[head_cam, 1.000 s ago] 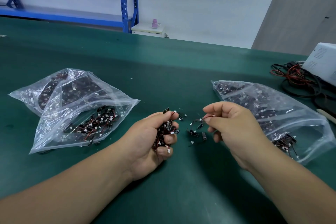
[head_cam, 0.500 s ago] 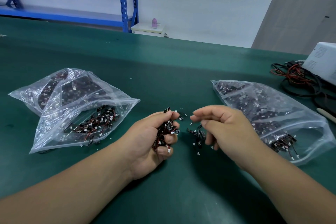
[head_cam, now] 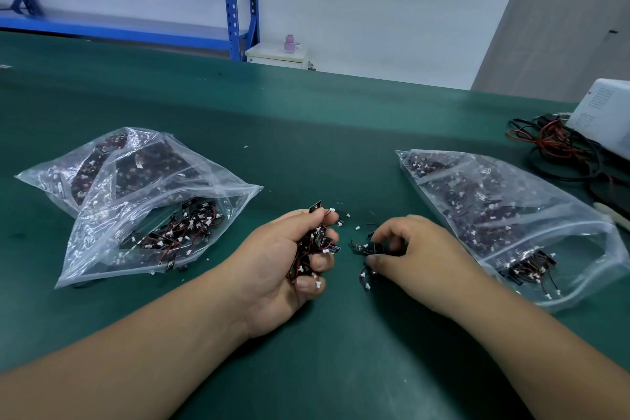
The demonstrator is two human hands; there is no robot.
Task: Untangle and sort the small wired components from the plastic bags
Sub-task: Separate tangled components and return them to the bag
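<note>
Green table (head_cam: 306, 133), with left bag (head_cam: 112, 215) and right bag (head_cam: 511, 201) lying open. Left hand (head_cam: 283, 259) grips a tangled bundle (head_cam: 312, 249); right hand (head_cam: 419, 256) pinches loose components (head_cam: 370, 248) beside it. Pull 1 wire free slowly, so connectors do not snag.

- Bundle of wired components (head_cam: 312, 251), in my left hand (head_cam: 272, 269): mostly covered by my curled fingers; count not tellable.
- Loose components (head_cam: 364, 247), just right of my left hand: partly under my right hand (head_cam: 422, 259); whether I pinch one, cannot tell.
- Plastic bags (head_cam: 143, 181), left of my left hand: far contents a dark blur behind creased film.
- White box (head_cam: 603, 112), far right of my left hand: cut by the edge.
- Pink item (head_cam: 289, 43), well beyond my left hand: too small to name.
</note>
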